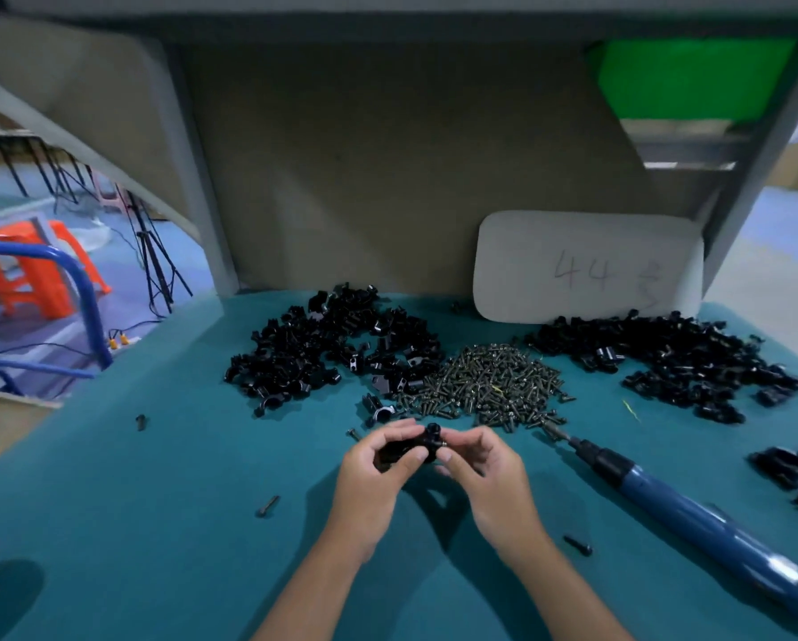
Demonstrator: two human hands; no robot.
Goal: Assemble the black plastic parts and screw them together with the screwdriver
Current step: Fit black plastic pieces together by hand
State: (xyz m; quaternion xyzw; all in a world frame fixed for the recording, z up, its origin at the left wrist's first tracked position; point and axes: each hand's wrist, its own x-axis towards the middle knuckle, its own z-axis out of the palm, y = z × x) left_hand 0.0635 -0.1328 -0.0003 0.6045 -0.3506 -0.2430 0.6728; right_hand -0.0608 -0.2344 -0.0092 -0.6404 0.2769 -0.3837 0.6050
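Hands are meeting just in front of the screw pile (489, 386), which is lying near the middle of the teal table (156, 525). The left hand (378, 460) is gripping a black plastic part (411, 448), its fingers curled over the top and the thumb pressing from the near side. The right hand (476, 460) is pinching the same part at its right end, where a small screw (441, 440) is sticking out beside the fingertips; whether that screw is already seated cannot be told. The part is being held just above the table, on the near side of the screw pile.

A blue screwdriver (665, 497) is lying on the table to the right of the screw pile, its bit pointing at the pile's near right edge and its handle running toward the near right corner. A heap of black parts (332, 349) is sitting just left of the screw pile, touching it, and another heap (665, 358) is spreading out to the right of it. A white card (587, 268) marked 44 is leaning against the back board behind the screw pile. Loose screws (267, 505) are lying scattered well apart on the near side of the pile, left and right of the forearms. A few more black pieces (786, 464) are resting far to the right of the pile, beyond the screwdriver, too blurred to tell apart
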